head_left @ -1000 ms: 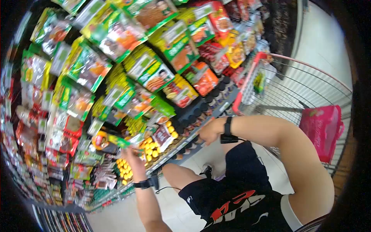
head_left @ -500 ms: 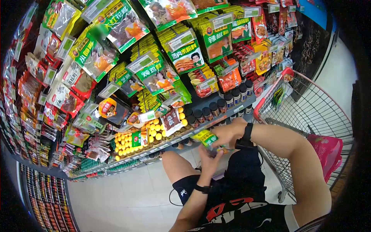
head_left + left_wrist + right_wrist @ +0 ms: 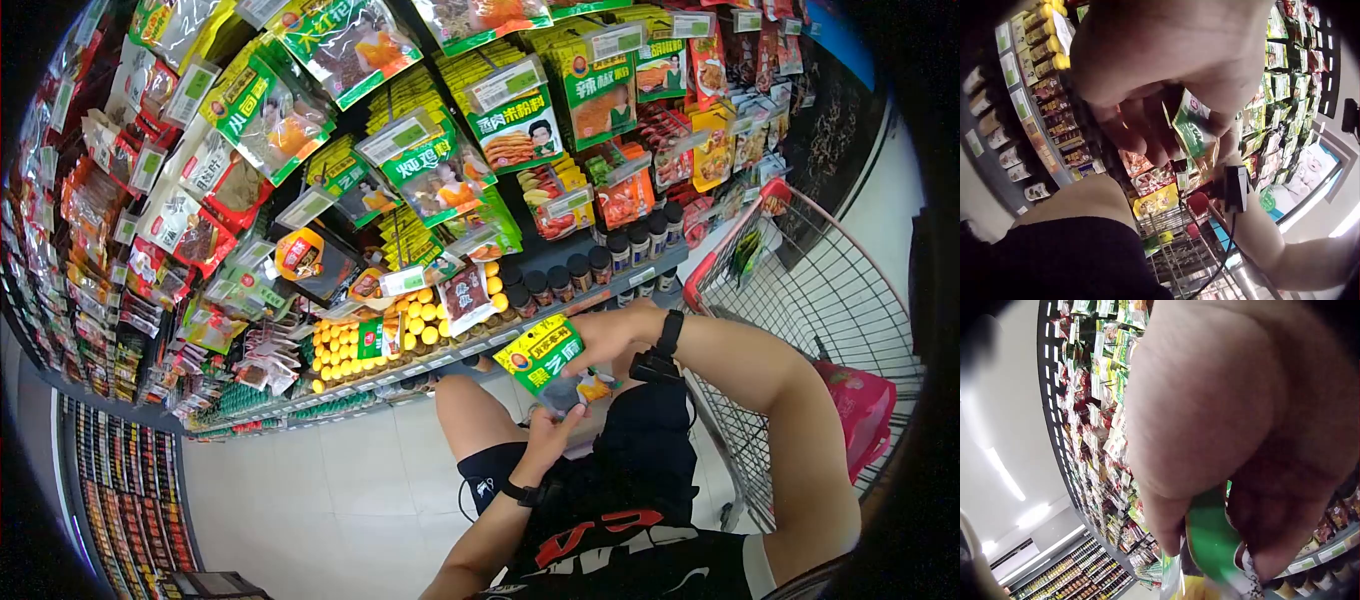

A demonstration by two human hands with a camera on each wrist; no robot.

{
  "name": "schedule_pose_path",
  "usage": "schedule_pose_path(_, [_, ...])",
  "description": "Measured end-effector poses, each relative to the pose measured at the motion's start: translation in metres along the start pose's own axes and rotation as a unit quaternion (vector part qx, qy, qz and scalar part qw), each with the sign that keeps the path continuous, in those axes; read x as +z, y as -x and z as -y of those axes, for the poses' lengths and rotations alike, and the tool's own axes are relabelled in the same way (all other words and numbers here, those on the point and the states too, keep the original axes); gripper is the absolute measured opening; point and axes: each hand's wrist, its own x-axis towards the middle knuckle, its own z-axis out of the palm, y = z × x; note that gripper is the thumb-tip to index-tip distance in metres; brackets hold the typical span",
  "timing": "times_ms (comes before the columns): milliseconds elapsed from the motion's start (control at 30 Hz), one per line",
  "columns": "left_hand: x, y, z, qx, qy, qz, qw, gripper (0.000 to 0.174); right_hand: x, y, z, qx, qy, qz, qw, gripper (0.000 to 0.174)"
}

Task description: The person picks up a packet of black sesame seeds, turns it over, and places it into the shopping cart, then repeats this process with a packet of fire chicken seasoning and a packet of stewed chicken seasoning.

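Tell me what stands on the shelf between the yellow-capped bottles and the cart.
A row of black-lidded jars, seen in the head view.

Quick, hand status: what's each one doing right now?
Left hand: closed, holding the lower edge of the green-and-yellow black sesame packet.
Right hand: closed, pinching the same packet by its side.

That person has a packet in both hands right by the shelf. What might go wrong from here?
The packet might slip or crease if the left hand and right hand pull unevenly. A careless swing might knock the black-lidded jars nearby. The right arm looks close to the cart, so turning might bump it.
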Motion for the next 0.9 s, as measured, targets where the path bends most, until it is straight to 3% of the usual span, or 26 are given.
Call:
schedule_pose_path(133, [0.018,-0.005,0.011,0.083,0.054,-0.016,0.995,0.037,0.000,0.007,0.009,0.059,0.036,0.019,0.997,0.033])
schedule_pose_path(233, [0.023,-0.004,0.013,0.069,0.050,-0.014,0.996,0.041,-0.005,0.009,0.020,0.051,0.060,0.042,0.996,0.031])
schedule_pose_path(333, [0.021,-0.005,0.020,0.089,0.022,-0.038,0.995,0.038,-0.003,0.005,0.002,-0.016,0.003,0.017,1.000,0.032])
schedule_pose_path(467, [0.015,-0.006,0.011,0.100,0.044,-0.080,0.991,0.029,-0.003,0.006,0.009,0.026,0.035,-0.103,0.994,0.032])
schedule_pose_path(567, [0.004,-0.007,0.020,0.115,-0.020,-0.114,0.987,0.026,-0.009,0.005,-0.011,0.059,0.166,-0.018,0.984,0.032])
schedule_pose_path(667, [0.001,-0.006,0.018,0.126,-0.002,-0.121,0.985,0.028,-0.002,0.005,-0.010,0.040,0.094,0.045,0.994,0.032])
schedule_pose_path(900, [0.008,-0.005,0.010,0.141,0.061,-0.119,0.981,0.033,0.001,0.000,-0.009,0.025,0.127,0.032,0.991,0.036])
